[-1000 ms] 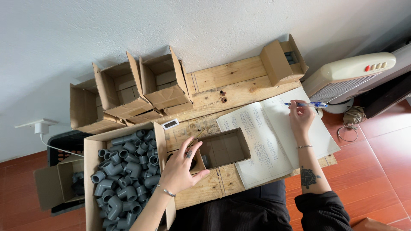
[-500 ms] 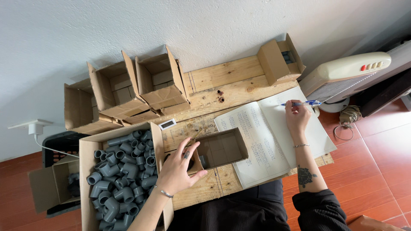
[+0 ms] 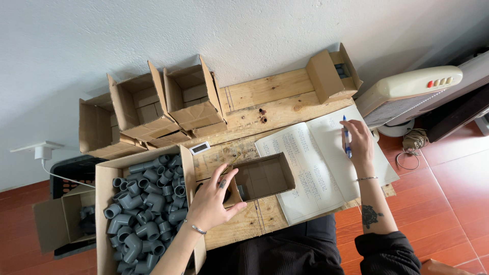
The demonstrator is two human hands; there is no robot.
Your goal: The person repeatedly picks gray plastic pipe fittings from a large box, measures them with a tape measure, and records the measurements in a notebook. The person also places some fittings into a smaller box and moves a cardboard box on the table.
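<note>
Head: left hand (image 3: 211, 201) grips small box (image 3: 262, 176) flap, box just right

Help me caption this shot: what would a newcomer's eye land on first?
Probably the big box heaped with grey pipe elbows at lower left. Next, the left hand gripping a small open box mid-table, and the right hand holding a blue pen on an open notebook.

Grey pipe elbows (image 3: 147, 203) at 8 o'clock; brown cardboard box (image 3: 265, 175) at centre; blue pen (image 3: 346, 136) at 2 o'clock on white ruled notebook (image 3: 316, 168).
</note>
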